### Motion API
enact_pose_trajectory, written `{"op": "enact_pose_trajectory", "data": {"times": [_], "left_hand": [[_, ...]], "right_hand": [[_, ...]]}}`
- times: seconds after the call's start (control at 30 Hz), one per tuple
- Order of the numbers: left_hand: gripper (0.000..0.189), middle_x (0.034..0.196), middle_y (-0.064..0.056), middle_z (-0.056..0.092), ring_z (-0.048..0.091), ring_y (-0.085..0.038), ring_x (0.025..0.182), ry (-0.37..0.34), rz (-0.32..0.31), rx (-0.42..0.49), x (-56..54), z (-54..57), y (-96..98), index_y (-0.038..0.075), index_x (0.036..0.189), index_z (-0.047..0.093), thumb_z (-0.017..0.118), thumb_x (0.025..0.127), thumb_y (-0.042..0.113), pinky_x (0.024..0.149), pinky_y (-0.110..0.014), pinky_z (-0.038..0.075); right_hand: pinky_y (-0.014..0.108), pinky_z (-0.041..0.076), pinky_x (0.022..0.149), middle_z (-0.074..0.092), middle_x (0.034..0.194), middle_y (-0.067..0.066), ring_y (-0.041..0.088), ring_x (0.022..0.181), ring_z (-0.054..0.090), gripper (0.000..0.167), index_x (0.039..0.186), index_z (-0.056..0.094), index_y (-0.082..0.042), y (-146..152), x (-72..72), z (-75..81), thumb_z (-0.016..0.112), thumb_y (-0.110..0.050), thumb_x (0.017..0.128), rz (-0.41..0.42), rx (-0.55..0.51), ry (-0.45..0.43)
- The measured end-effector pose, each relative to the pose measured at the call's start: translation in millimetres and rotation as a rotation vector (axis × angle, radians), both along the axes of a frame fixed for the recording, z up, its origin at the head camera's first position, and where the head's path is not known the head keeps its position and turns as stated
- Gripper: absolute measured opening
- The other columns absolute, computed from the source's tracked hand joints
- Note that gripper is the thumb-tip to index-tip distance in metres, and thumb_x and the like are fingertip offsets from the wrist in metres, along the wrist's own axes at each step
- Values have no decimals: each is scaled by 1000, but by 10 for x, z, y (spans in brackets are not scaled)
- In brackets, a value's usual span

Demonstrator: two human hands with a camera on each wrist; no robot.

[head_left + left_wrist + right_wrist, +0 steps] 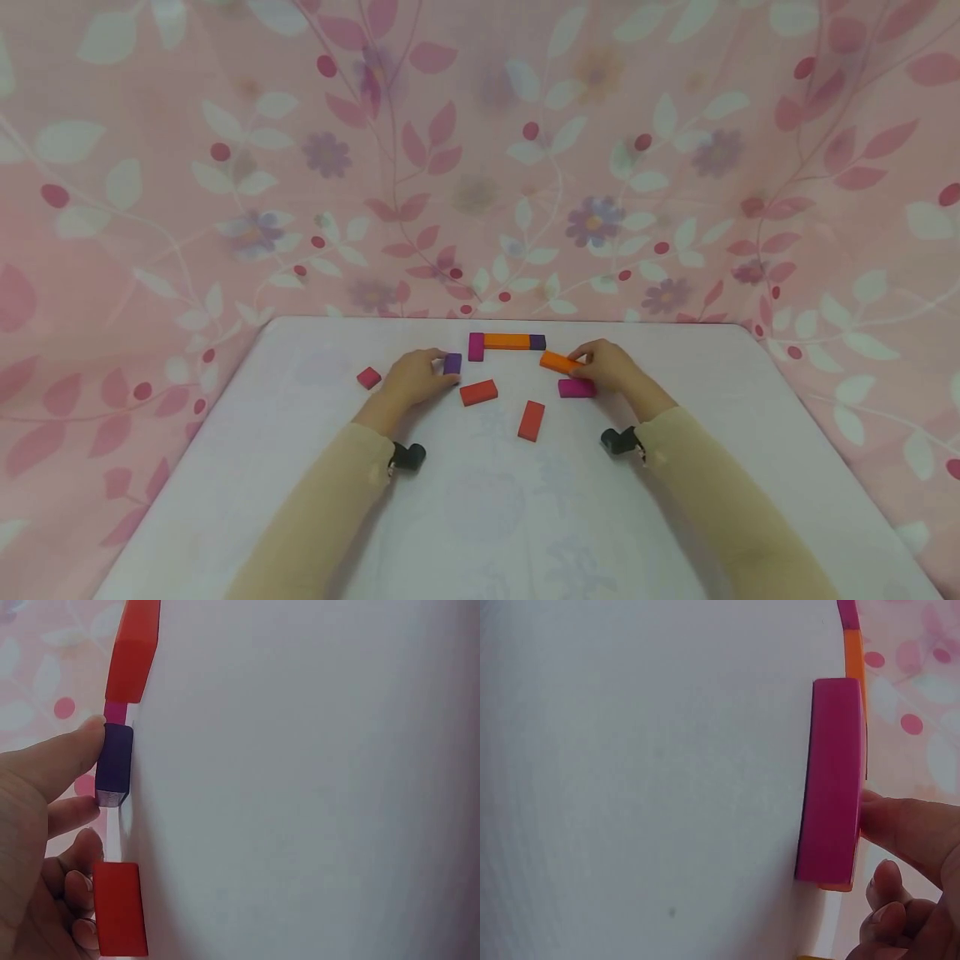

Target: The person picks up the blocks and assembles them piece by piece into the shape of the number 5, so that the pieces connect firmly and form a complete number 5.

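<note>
The table [480, 492] is seen by the head camera from above and well back, facing forward and down, with the left hand [414, 377], the right hand [609, 367] and the cloth [480, 167] beyond all framed. From the left wrist, a low, close view is taken forward across the table, turned sideways with the cloth at the left, and the purple block [452, 364] is shared with the head view. The right wrist view is likewise low and near but turned oppositely, cloth at the right, the magenta block [577, 388] and orange block [557, 362] being shared with the head view.
</note>
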State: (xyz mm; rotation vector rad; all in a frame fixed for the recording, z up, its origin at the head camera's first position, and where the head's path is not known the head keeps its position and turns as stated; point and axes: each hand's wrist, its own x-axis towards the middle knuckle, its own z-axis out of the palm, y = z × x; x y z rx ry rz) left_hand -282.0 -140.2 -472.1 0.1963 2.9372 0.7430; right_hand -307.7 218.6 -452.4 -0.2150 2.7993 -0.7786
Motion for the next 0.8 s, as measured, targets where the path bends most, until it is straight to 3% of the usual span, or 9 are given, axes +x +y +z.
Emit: {"op": "enact_pose_trajectory", "data": {"times": [0.17,0.47,0.8], "left_hand": [[62,131,-9,64,53,-32,126,-10,-6,-5,32,6,55,15,140,59,71,89,50,109,-49,39],[62,131,-7,64,53,-30,127,-16,-15,-19,37,-30,124,17,140,58,71,89,50,108,-48,41],[65,135,-5,62,52,-29,129,-20,-21,-36,69,-40,225,19,141,58,73,87,52,107,-49,42]], "right_hand": [[33,42,69,58,93,12,26,80,51,31,119,73,-8,-59,12,0,73,-20,90,38,18,16],[38,47,81,60,103,14,29,93,53,31,120,74,-12,-176,37,32,74,-21,90,20,7,-20],[36,44,77,59,97,11,27,89,52,30,116,76,-15,-255,28,17,78,-23,88,75,14,4]]}}
